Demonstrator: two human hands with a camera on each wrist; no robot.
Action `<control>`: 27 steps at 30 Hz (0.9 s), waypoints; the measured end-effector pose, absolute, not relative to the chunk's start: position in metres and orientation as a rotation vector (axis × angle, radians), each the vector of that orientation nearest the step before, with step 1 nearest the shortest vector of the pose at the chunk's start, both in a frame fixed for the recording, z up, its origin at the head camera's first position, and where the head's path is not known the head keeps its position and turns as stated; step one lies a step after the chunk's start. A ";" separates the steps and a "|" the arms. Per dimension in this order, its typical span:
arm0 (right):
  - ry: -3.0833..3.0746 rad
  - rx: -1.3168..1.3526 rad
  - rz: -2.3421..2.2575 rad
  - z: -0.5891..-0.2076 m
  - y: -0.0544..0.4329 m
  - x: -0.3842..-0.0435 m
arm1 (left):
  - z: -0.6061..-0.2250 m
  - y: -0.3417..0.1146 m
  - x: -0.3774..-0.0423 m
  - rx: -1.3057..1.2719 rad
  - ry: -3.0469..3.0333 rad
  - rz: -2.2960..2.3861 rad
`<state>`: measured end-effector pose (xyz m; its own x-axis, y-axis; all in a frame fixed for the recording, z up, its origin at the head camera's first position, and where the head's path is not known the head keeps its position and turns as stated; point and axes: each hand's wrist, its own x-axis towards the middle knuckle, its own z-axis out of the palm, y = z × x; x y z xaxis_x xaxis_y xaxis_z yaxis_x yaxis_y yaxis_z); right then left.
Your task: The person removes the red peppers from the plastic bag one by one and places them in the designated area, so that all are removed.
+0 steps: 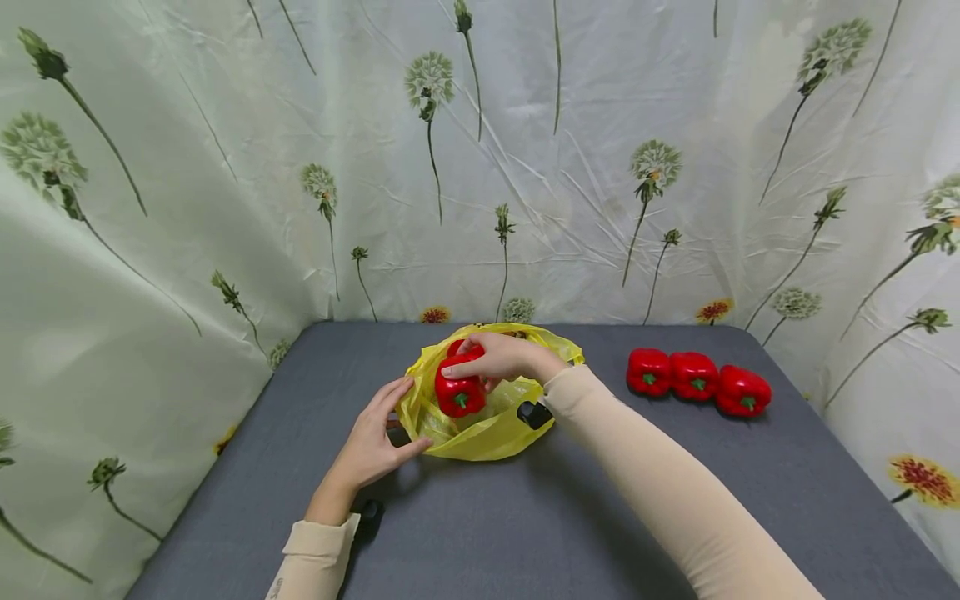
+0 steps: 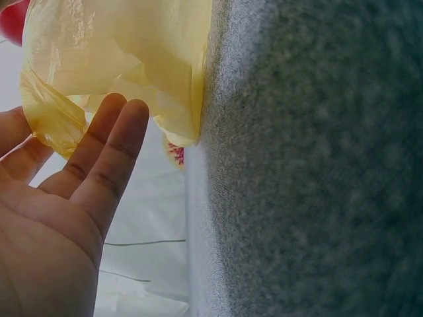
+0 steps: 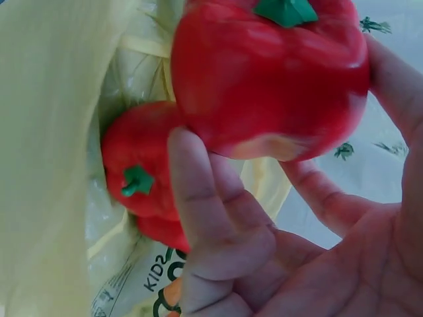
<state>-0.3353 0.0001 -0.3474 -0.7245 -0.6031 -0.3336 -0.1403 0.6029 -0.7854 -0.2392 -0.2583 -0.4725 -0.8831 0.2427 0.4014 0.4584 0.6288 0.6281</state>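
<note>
My right hand [image 1: 498, 358] grips a red bell pepper [image 1: 460, 392] with a green stem, over the mouth of a yellow plastic bag [image 1: 491, 442]. In the right wrist view, thumb and fingers go round the held pepper [image 3: 271, 79]. Another red pepper [image 3: 135, 152] lies inside the bag below it, with more red showing beneath. My left hand [image 1: 378, 437] is at the bag's left rim, its fingers spread and fairly straight. In the left wrist view the fingertips of this hand [image 2: 59, 218] are right at the thin yellow plastic [image 2: 132, 46].
Three red bell peppers [image 1: 693, 377] sit in a row on the grey table [image 1: 465, 533], right of the bag. A pale curtain [image 1: 525, 167] with a dandelion print hangs behind the table and along its sides. Printed lettering [image 3: 158, 274] shows inside the bag.
</note>
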 end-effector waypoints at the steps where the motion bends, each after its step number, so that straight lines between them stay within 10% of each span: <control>1: 2.249 -0.590 -1.044 -0.348 0.002 -0.336 | -0.473 -0.258 -0.239 -0.568 -2.574 -1.108; 27: 2.335 -0.537 -1.123 -0.344 0.060 -0.328 | -0.475 -0.265 -0.241 -0.514 -2.559 -1.069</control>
<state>-0.3282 0.0603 -0.3439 -0.8023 -0.5383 -0.2578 -0.1346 0.5840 -0.8005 -0.2413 -0.2652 -0.4750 -0.8842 0.2024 0.4211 0.4418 0.6554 0.6126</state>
